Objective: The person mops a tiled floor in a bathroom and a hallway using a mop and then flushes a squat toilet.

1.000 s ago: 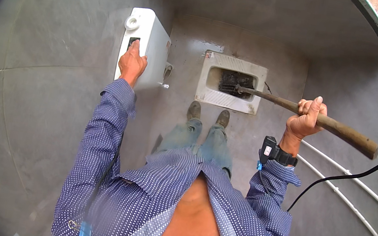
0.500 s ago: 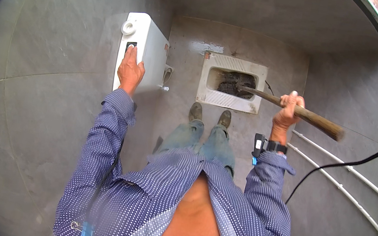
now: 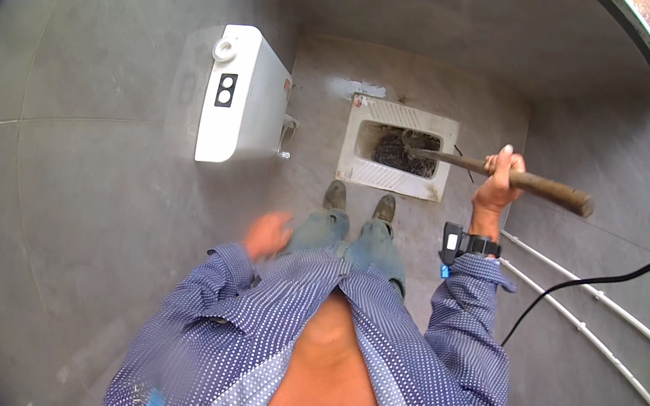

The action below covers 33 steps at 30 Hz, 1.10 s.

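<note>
Right hand (image 3: 499, 181) closed in a firm grip around a long brown wooden handle (image 3: 518, 179), held out level over the floor (image 3: 459, 225). Far end of the handle down inside a white squat toilet pan (image 3: 392, 180) set into the floor, a dark brush head (image 3: 402, 154) resting in its bowl. Black wristband (image 3: 468, 246) just below that hand. Left hand (image 3: 268, 234) blurred, low beside the thigh, holding nothing, fingers loosely spread. White cistern (image 3: 240, 94) on the left wall, well apart from both hands. Two shoes (image 3: 359, 202) at the near edge of the pan. White pipes (image 3: 604, 336) and black cable (image 3: 586, 285) along the right wall.
</note>
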Each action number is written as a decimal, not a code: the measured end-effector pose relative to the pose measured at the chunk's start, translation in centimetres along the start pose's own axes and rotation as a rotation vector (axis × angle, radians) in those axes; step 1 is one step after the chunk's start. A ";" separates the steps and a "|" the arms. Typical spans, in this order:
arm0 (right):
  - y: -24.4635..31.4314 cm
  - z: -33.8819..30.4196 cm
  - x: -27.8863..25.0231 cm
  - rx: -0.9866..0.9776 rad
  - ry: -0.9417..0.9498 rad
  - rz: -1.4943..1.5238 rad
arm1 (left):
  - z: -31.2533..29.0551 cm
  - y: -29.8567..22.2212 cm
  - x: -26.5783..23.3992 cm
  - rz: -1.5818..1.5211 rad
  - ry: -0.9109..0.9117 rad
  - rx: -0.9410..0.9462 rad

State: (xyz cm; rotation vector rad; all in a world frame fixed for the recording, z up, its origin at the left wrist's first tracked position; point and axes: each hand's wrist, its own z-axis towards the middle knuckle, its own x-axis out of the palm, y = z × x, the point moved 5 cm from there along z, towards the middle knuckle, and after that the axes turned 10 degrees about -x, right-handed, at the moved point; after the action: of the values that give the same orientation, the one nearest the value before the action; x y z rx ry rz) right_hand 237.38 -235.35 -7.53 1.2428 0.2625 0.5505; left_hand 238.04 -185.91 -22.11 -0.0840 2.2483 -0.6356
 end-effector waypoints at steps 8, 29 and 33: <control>0.6 -0.8 -0.2 -0.090 -0.033 -0.082 | -2.1 5.4 3.8 -0.077 0.161 -0.368; 7.1 4.6 0.4 -0.080 0.022 0.105 | -3.2 -0.4 6.5 -0.307 -0.012 -0.438; -0.7 2.1 -3.6 -0.121 0.058 -0.022 | -4.1 -2.3 6.8 -0.216 -0.025 -0.370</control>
State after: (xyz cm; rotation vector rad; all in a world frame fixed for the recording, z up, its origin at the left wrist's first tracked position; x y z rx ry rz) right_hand 235.54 -239.13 -7.91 1.1067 0.2867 0.5757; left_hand 230.07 -187.91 -23.31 -0.5206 2.3259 -0.3187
